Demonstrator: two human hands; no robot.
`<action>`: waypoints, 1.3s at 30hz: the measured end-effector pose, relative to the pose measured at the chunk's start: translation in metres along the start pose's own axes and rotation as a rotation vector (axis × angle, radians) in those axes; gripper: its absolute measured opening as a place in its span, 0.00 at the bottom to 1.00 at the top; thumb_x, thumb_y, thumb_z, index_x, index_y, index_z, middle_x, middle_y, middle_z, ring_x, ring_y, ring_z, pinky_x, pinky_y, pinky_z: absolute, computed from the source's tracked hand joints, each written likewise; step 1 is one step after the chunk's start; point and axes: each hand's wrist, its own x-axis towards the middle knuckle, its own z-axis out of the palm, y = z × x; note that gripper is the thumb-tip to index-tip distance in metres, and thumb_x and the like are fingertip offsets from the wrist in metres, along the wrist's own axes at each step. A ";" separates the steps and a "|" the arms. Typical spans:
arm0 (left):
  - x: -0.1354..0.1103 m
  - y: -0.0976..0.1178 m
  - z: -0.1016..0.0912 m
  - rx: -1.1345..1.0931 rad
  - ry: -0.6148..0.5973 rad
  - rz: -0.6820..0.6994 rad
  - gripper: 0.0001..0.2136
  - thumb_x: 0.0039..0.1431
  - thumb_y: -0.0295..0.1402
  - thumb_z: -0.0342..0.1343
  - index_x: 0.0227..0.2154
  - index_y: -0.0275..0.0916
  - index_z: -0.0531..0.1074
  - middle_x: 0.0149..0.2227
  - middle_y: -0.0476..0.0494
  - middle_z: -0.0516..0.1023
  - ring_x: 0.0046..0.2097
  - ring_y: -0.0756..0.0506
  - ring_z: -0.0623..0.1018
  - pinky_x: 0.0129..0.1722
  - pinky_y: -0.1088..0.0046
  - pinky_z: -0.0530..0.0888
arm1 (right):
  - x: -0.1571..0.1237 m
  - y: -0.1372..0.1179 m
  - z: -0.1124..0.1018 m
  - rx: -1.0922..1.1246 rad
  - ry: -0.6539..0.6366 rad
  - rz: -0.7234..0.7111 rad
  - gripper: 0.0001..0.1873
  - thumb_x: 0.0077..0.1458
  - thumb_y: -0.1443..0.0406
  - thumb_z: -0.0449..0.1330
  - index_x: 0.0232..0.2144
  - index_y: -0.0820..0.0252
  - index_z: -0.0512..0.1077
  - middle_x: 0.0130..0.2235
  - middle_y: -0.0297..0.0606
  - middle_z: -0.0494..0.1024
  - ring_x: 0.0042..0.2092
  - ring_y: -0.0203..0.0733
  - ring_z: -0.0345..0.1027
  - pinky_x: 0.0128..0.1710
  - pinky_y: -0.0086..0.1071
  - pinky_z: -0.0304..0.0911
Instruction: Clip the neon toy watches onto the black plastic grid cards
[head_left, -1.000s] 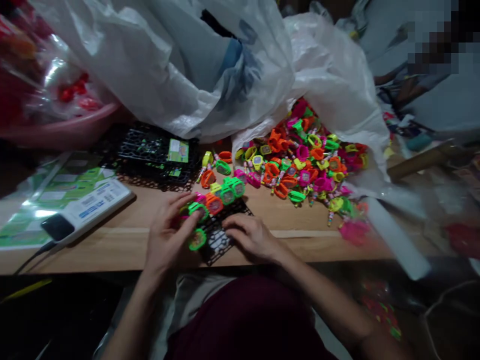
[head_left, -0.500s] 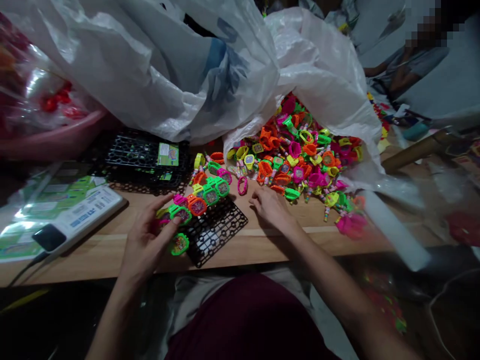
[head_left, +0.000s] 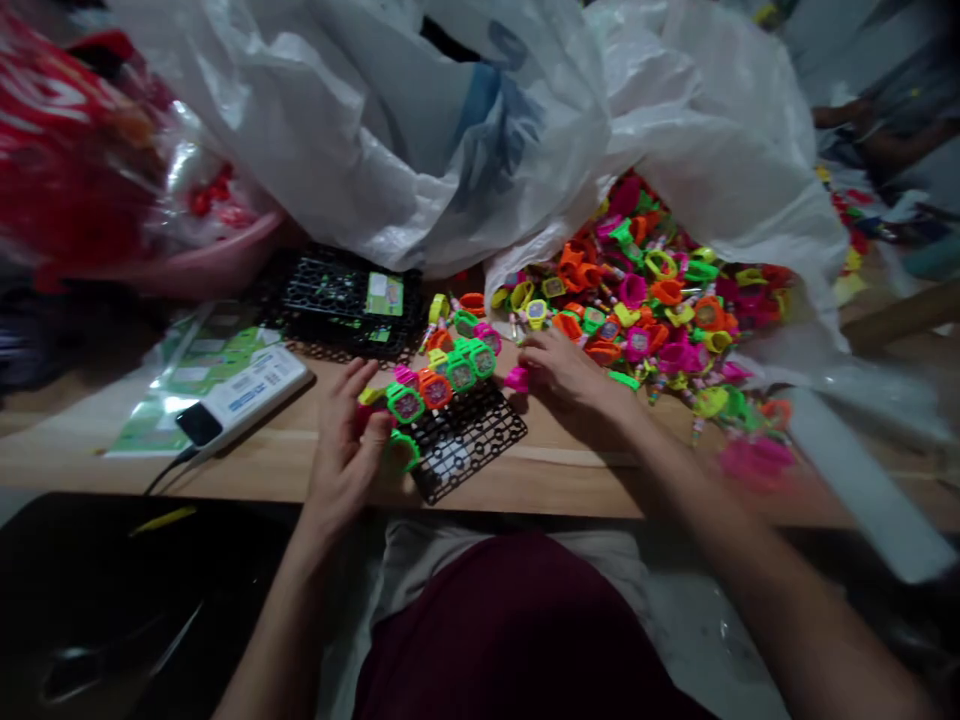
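Observation:
My left hand is at the left end of a row of bright toy watches, its fingers and thumb apart around the end pieces. A green toy watch and an orange one belong to this row. Beneath and beside them is a black plastic grid; a single green watch lies near my left thumb. My right hand is closed with a magenta toy watch at its fingertips, right of the grid. Part of that watch is hidden by the fingers.
A heap of colourful toy watches spills from a white plastic sack. Stacked black grids, a white power strip and green printed cards are at left. Behind stands a pink basin. Another person's arm shows far right.
The view has shifted, so the table appears farther right. My right hand has picked up the magenta watch from the tabletop. My left hand has loosened and drawn slightly left from the row.

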 end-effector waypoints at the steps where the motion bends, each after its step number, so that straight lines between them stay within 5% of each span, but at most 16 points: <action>1: -0.003 0.002 0.002 0.009 -0.006 0.014 0.23 0.71 0.43 0.49 0.66 0.48 0.62 0.69 0.37 0.61 0.71 0.39 0.61 0.71 0.51 0.59 | -0.013 -0.006 -0.001 0.039 -0.025 -0.024 0.02 0.62 0.66 0.62 0.35 0.56 0.74 0.44 0.41 0.75 0.45 0.48 0.65 0.48 0.41 0.63; 5: -0.011 0.002 0.013 0.038 -0.003 0.019 0.26 0.71 0.41 0.50 0.69 0.50 0.56 0.72 0.36 0.54 0.73 0.39 0.57 0.72 0.51 0.57 | -0.044 -0.042 0.023 0.312 -0.033 0.005 0.09 0.67 0.67 0.52 0.43 0.59 0.72 0.40 0.39 0.76 0.40 0.43 0.67 0.44 0.37 0.64; 10: -0.015 -0.006 0.019 0.064 0.071 0.045 0.29 0.70 0.40 0.51 0.71 0.53 0.52 0.73 0.38 0.49 0.74 0.39 0.52 0.72 0.51 0.56 | -0.026 -0.093 0.091 0.591 -0.047 0.113 0.14 0.63 0.71 0.51 0.47 0.60 0.73 0.39 0.35 0.78 0.38 0.40 0.69 0.40 0.30 0.65; 19: -0.020 -0.009 0.016 -0.083 -0.027 0.035 0.32 0.70 0.41 0.50 0.72 0.64 0.43 0.77 0.52 0.35 0.76 0.35 0.46 0.65 0.54 0.71 | -0.015 -0.096 0.140 0.414 -0.023 -0.093 0.20 0.54 0.78 0.47 0.46 0.61 0.69 0.41 0.42 0.76 0.44 0.44 0.70 0.48 0.34 0.67; 23: -0.020 -0.010 0.012 -0.053 -0.100 0.068 0.33 0.71 0.43 0.49 0.72 0.64 0.40 0.77 0.53 0.33 0.77 0.35 0.41 0.72 0.47 0.58 | -0.010 -0.105 0.150 0.299 -0.063 -0.124 0.21 0.52 0.79 0.48 0.45 0.60 0.67 0.42 0.44 0.75 0.45 0.46 0.69 0.48 0.37 0.68; 26: -0.016 -0.009 0.007 0.069 -0.150 0.127 0.27 0.70 0.42 0.51 0.70 0.63 0.53 0.77 0.51 0.39 0.76 0.33 0.45 0.73 0.40 0.51 | -0.006 -0.107 0.139 0.293 -0.105 -0.129 0.14 0.58 0.78 0.50 0.41 0.60 0.69 0.39 0.42 0.76 0.42 0.44 0.71 0.45 0.35 0.68; 29: -0.012 -0.004 0.005 0.151 -0.137 0.155 0.21 0.69 0.39 0.53 0.63 0.60 0.67 0.76 0.50 0.46 0.76 0.30 0.46 0.72 0.37 0.48 | -0.010 -0.091 0.105 0.311 -0.040 -0.087 0.08 0.68 0.70 0.54 0.43 0.60 0.73 0.42 0.41 0.80 0.43 0.42 0.74 0.47 0.33 0.67; 33: -0.009 0.006 0.008 0.147 -0.066 0.192 0.23 0.67 0.38 0.55 0.63 0.60 0.66 0.76 0.56 0.46 0.76 0.30 0.42 0.73 0.36 0.42 | -0.032 -0.045 0.049 0.043 0.185 0.322 0.11 0.69 0.66 0.56 0.48 0.57 0.77 0.44 0.42 0.82 0.43 0.45 0.75 0.46 0.36 0.67; 35: -0.007 0.008 0.013 0.136 -0.039 0.194 0.23 0.68 0.37 0.54 0.64 0.61 0.65 0.76 0.56 0.47 0.76 0.31 0.44 0.73 0.38 0.45 | -0.048 -0.024 0.031 -0.148 0.199 0.491 0.12 0.67 0.64 0.58 0.50 0.57 0.78 0.43 0.45 0.81 0.42 0.47 0.74 0.44 0.37 0.66; 39: -0.006 0.008 0.020 0.146 -0.015 0.177 0.16 0.69 0.37 0.53 0.57 0.57 0.73 0.72 0.50 0.60 0.75 0.33 0.51 0.72 0.39 0.52 | -0.088 -0.010 0.024 -0.258 0.195 0.561 0.12 0.66 0.58 0.58 0.40 0.57 0.79 0.40 0.44 0.76 0.42 0.47 0.70 0.41 0.36 0.64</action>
